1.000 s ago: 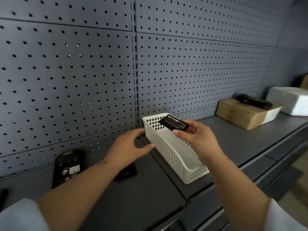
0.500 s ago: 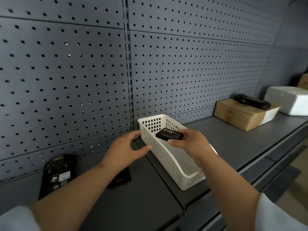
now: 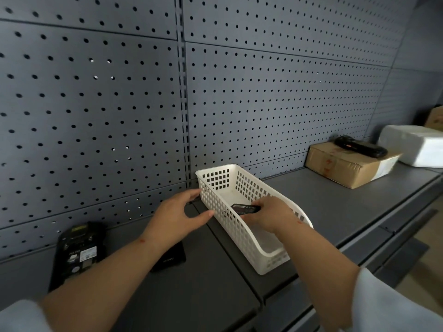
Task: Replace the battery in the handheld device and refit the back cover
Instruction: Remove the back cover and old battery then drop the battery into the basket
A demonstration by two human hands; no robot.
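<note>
Black and lying back-up at the far left of the grey shelf (image 3: 196, 291), the handheld device (image 3: 78, 252) has its battery bay uncovered, with white labels showing inside. Just right of it, partly hidden under the left forearm, lies the flat black back cover (image 3: 171, 258). The left hand (image 3: 178, 215) reaches forward with fingers spread and loosely curved, its thumb tip and fingertips touching the near long wall of the white perforated basket (image 3: 223, 212), gripping nothing else. Inside the basket, the right hand (image 3: 269, 214) pinches a black battery (image 3: 245, 208) between thumb and fingers, holding it low over the basket floor; whether it touches the floor cannot be told. Farther right on the shelf sits a cardboard box (image 3: 345, 166) with a second black handheld (image 3: 359, 146) resting on top, and beside it a white foam block (image 3: 417, 146). A grey pegboard (image 3: 263, 92) backs the whole shelf.
</note>
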